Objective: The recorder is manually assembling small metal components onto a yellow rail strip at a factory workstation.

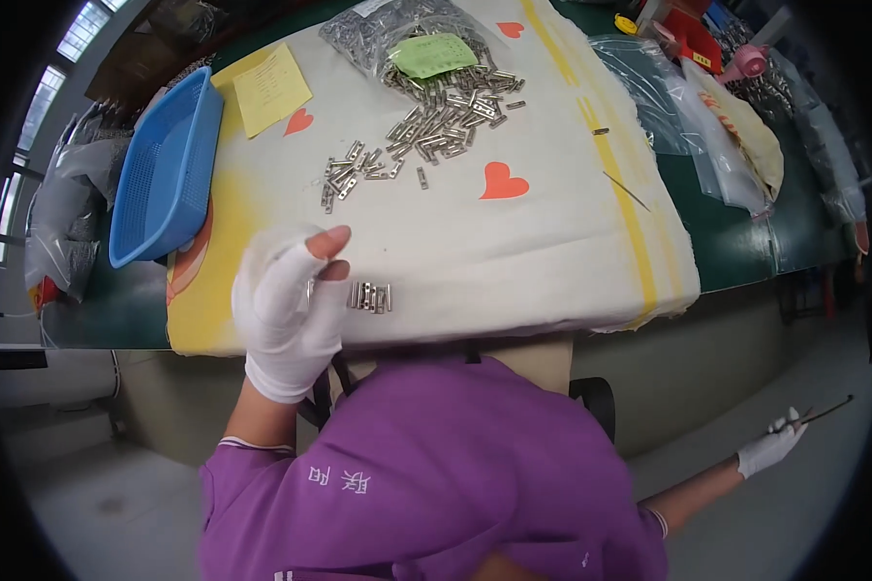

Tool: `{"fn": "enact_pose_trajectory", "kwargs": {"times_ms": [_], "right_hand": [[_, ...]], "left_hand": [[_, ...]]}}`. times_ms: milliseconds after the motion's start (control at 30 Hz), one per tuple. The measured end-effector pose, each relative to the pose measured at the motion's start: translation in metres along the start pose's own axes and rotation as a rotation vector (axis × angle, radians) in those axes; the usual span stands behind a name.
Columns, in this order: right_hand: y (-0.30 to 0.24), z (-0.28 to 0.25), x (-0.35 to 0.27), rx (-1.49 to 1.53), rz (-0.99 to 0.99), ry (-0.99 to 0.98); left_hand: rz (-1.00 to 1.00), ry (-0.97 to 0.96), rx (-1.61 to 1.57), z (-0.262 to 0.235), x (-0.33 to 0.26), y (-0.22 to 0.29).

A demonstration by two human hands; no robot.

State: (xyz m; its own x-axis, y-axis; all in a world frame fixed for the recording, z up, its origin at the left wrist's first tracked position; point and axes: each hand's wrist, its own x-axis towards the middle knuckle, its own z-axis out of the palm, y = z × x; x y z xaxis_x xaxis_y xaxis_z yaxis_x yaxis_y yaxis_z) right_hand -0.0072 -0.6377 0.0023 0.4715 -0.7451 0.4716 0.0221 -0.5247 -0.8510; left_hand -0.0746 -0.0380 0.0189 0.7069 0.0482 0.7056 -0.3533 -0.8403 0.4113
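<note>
My left hand (293, 302), in a white glove with bare fingertips, hovers over the cloth's front edge. Its thumb and forefinger are curled with their tips nearly together; anything pinched there is hidden. Just right of it, partly behind the fingers, small silvery metal pieces (371, 297) lie in a row. Far out to the right, away from the table, my gloved right hand (773, 445) is closed on a thin dark tool with a bent tip (828, 411). Loose metal pieces (446, 121) spill from a clear plastic bag (358, 37) at the back, a green slip on it.
A blue plastic basket (167, 169) stands at the left beside a yellow paper (271, 89). White cloth (572, 223) with yellow stripes covers the table. A thin needle-like rod (627, 191) lies on its right part. Plastic bags (736, 136) and a red bin (690, 39) sit farther right.
</note>
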Motion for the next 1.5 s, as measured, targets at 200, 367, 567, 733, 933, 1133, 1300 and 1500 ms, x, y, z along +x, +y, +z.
{"fn": "enact_pose_trajectory", "kwargs": {"times_ms": [200,367,567,733,933,1133,1300,1500], "right_hand": [[-0.166,0.139,-0.187,0.263,-0.715,-1.275],[-0.232,0.185,-0.295,0.402,-0.907,-1.637],[-0.225,0.192,-0.32,0.353,-0.934,-1.605],[-0.23,0.19,-0.316,0.246,-1.035,-1.417],[-0.217,0.198,-0.31,0.233,-1.026,-1.443],[-0.219,0.208,-0.311,0.291,-1.011,-1.311],[-0.215,0.216,-0.313,0.335,-0.993,-1.367],[-0.223,0.218,-0.32,0.326,-0.962,-1.388]], "left_hand": [[-0.605,-0.144,-0.412,-0.032,-0.025,-0.018],[-0.642,-0.115,-0.551,-0.054,-0.055,-0.03],[-0.522,-0.215,-0.289,-0.057,-0.061,-0.047],[-0.272,-0.306,0.037,-0.057,-0.059,-0.059],[-0.227,-0.314,0.139,-0.057,-0.049,-0.059],[-0.217,-0.246,0.159,-0.051,-0.049,-0.066],[-0.232,-0.232,0.144,-0.04,-0.052,-0.067],[-0.283,-0.246,0.02,-0.032,-0.045,-0.059]]}}
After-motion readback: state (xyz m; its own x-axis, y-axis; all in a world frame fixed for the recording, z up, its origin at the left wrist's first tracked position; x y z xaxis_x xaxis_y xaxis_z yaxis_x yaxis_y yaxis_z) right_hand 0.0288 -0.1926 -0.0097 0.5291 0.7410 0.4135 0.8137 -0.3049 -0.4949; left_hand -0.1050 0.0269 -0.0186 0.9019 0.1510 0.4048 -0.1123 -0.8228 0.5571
